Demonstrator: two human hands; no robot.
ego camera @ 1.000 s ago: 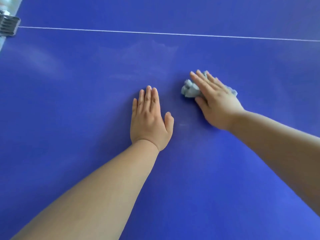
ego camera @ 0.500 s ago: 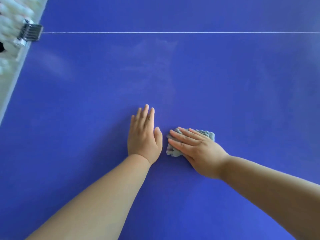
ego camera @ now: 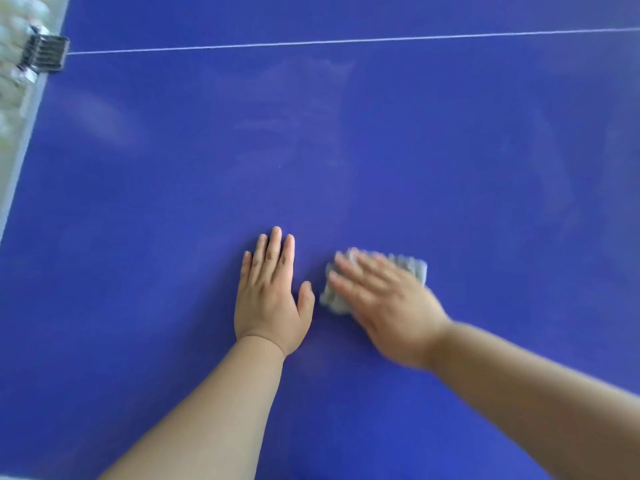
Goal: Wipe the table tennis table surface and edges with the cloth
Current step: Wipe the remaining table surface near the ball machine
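The blue table tennis table (ego camera: pixel 381 161) fills the head view. A small grey cloth (ego camera: pixel 414 266) lies on it near the middle. My right hand (ego camera: pixel 384 306) presses flat on the cloth with straight fingers and is blurred by motion; it covers most of the cloth. My left hand (ego camera: pixel 272 292) rests flat on the bare table just left of the cloth, fingers straight and together, holding nothing.
A white line (ego camera: pixel 346 41) crosses the table at the far side. A black net clamp (ego camera: pixel 45 53) sits on the table's left edge (ego camera: pixel 24 147) at the top left. Pale smears show on the surface beyond my hands.
My right hand dragged the cloth from the far right toward me, next to my left hand, and is now sliding it slightly right. The left hand stayed flat.
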